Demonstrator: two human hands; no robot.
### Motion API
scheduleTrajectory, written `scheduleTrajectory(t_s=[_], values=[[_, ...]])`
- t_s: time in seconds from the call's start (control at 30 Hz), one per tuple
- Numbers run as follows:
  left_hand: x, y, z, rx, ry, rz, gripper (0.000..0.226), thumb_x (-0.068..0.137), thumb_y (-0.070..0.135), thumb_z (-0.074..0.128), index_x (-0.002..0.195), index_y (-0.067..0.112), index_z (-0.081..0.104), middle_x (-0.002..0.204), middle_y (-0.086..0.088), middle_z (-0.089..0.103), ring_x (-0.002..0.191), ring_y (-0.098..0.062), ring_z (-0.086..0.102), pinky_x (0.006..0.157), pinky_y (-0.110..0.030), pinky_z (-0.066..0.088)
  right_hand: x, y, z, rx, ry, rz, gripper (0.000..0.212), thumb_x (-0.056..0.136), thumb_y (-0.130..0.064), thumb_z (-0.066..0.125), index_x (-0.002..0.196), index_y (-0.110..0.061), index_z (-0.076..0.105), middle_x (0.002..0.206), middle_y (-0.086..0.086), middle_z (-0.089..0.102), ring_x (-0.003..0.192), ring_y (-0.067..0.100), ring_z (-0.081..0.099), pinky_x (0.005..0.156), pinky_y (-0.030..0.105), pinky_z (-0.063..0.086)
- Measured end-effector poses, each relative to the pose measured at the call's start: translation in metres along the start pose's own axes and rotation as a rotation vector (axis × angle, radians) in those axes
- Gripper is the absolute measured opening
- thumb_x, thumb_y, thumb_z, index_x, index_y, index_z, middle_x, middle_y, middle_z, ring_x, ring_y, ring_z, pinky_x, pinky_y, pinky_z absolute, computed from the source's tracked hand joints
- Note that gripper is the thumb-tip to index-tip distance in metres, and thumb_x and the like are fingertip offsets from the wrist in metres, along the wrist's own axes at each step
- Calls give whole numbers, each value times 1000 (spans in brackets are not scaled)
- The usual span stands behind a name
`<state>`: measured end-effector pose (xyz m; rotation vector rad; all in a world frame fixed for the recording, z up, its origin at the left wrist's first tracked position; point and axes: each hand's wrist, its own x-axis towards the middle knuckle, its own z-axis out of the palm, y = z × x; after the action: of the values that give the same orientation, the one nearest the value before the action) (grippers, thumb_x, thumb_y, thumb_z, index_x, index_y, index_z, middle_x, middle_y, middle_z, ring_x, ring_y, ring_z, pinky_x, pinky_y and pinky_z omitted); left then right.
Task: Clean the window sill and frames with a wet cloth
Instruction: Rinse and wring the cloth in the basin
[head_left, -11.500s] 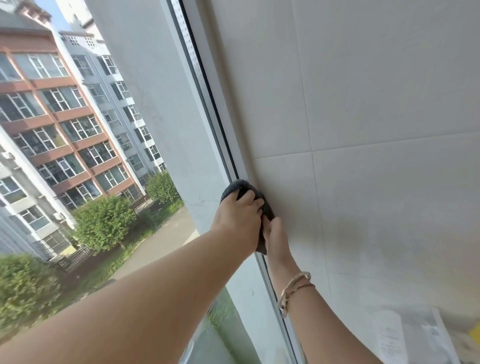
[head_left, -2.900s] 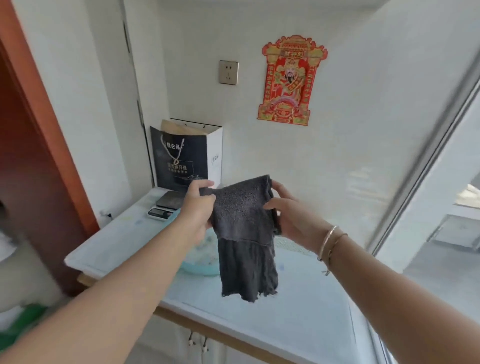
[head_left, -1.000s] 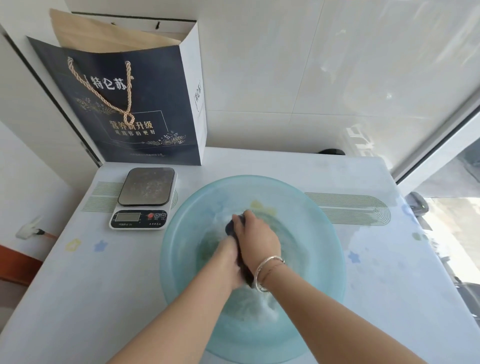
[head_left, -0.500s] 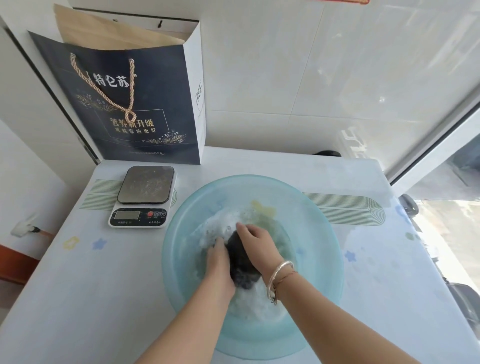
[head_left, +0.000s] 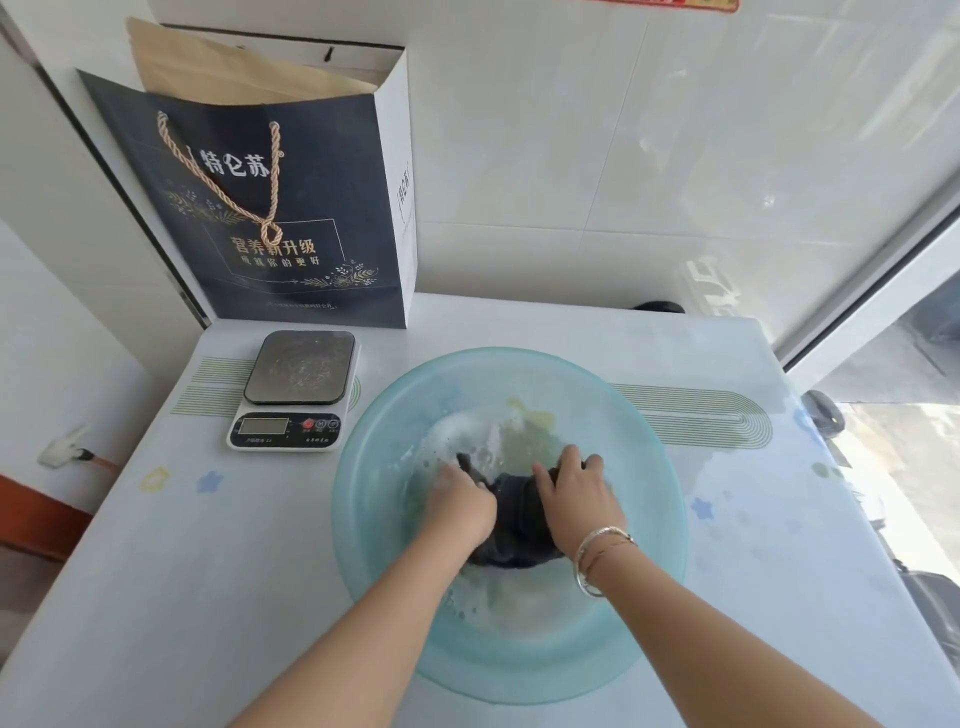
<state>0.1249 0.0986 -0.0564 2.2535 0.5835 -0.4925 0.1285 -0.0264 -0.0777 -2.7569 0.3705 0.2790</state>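
Nearest, the pale blue basin (head_left: 363, 545) holds sudsy water; in it the left hand (head_left: 460, 501) and right hand (head_left: 579, 501) each grip an end of the dark cloth (head_left: 514, 519), which bunches between them, half sunk. This looks like the rinsing step (wiping paused); next it likely needs wringing out. Farther left sit a kitchen scale (head_left: 293, 389) and a gift bag (head_left: 265, 208)

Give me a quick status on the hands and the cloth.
Left hand and right hand both gripping dark cloth. Cloth in soapy water, blue basin. Nothing in the way.
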Motion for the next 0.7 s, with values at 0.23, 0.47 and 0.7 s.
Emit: scheduleTrajectory(t_s=[0.23,0.47,0.7], values=[[-10,-23,17,571,-77,624,96,77,10,56,150,19,-5,157,5,4,145,-24,-8,119,-43,-3,1,4,-11,-132,-316,-137,28,87,-16,51,114,-8,47,117,17,52,97,33,56,79,33,47],[7,-19,19,-122,50,543,10,70,20,59,79,16,60,70,1,63,71,-22,62,64,-35,49,-16,-7,-94,951,-449,25,8,88,-14,64,87,-6,61,65,8,49,43,13,40,39,19,36],[-8,11,-12,-528,83,477,17,69,-4,58,76,8,47,92,-9,47,76,-24,50,63,-23,39,0,28,-60,1513,-415,495,19,94,7,40,93,0,57,82,16,53,57,22,54,40,22,49]])
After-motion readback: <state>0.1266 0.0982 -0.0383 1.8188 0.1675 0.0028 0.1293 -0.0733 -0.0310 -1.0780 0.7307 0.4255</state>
